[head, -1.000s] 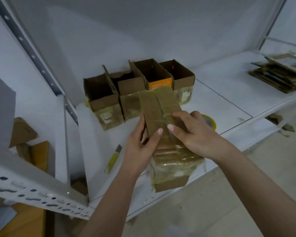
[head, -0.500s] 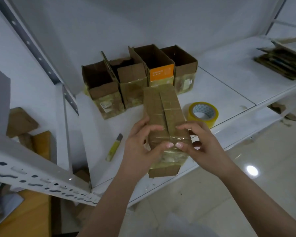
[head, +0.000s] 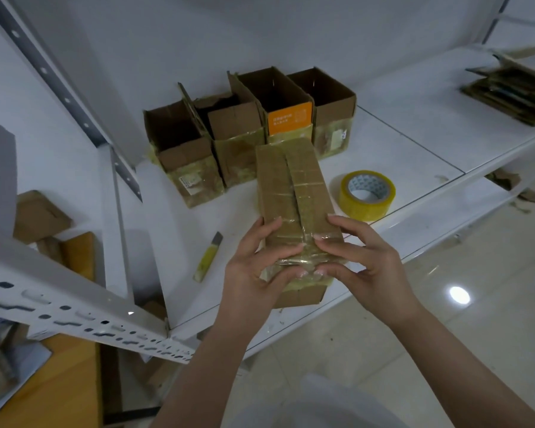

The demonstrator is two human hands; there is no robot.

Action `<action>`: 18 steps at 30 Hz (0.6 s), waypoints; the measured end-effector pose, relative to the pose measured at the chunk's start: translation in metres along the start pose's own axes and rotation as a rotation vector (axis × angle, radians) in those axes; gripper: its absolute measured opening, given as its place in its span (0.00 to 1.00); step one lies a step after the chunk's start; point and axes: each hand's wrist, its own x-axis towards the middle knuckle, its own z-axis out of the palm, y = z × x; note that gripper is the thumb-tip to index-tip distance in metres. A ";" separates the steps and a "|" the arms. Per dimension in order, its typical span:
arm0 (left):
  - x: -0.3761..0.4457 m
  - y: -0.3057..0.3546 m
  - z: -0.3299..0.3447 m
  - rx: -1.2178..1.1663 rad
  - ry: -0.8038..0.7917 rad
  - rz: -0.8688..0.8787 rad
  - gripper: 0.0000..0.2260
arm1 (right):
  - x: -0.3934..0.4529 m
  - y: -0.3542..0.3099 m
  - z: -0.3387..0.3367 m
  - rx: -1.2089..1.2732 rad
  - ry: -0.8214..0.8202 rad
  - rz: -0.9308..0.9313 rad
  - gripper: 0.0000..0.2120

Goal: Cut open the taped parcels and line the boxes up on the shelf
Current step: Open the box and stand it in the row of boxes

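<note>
- Parcel (head: 294,208): a long brown cardboard box wrapped in clear tape, lying flat on the white shelf (head: 414,131), its long axis running from the shelf's front edge back toward the wall, far end tipped slightly left.
- Its top seam runs lengthwise and has parted into a dark slit along the middle; bands of tape cross it at the near end.
- The near end of the parcel reaches the shelf's front lip; the far end stops just short of the row of open boxes.
- The left hand (head: 257,267) clamps the near left corner, thumb across the taped top, fingers down the side.
- The right hand (head: 365,261) grips the near right corner, thumb and fingertips pressed on the tape band; the two thumbs nearly meet at the seam.
- Four opened boxes stand upright side by side at the back of the shelf, mouths up: a left box (head: 183,156), a second box (head: 232,134) with ragged flaps, an orange-fronted box (head: 286,117), and a right box (head: 325,109).
- A yellow tape roll (head: 367,194) lies flat just right of the parcel, near the front edge.
- A yellow utility knife (head: 208,257) lies left of the parcel, pointing diagonally toward the row, apart from both hands.
- Bare shelf surface stretches to the right of the tape roll, up to a stack of flattened cardboard (head: 513,88) at the far right.
- A perforated metal upright (head: 74,316) borders the shelf on the left.
</note>
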 end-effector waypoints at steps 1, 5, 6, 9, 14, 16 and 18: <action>0.000 0.000 0.002 0.010 0.030 0.050 0.12 | -0.001 0.000 0.002 0.008 0.025 -0.013 0.18; 0.008 0.003 0.006 0.024 0.134 0.217 0.08 | 0.006 -0.005 0.004 -0.004 0.049 -0.049 0.15; 0.011 0.005 0.006 0.022 0.155 0.231 0.07 | 0.010 -0.008 0.003 -0.007 0.047 -0.040 0.15; 0.017 0.012 0.005 -0.021 0.198 0.193 0.07 | 0.022 -0.020 -0.003 0.006 0.044 0.023 0.15; 0.025 0.028 -0.005 -0.092 0.173 0.079 0.11 | 0.035 -0.038 -0.007 0.056 0.068 0.112 0.17; 0.028 0.033 -0.012 -0.160 0.161 0.047 0.12 | 0.038 -0.041 -0.011 0.135 0.111 0.145 0.15; 0.030 0.037 -0.014 -0.188 0.173 0.060 0.10 | 0.040 -0.044 -0.013 0.196 0.123 0.155 0.14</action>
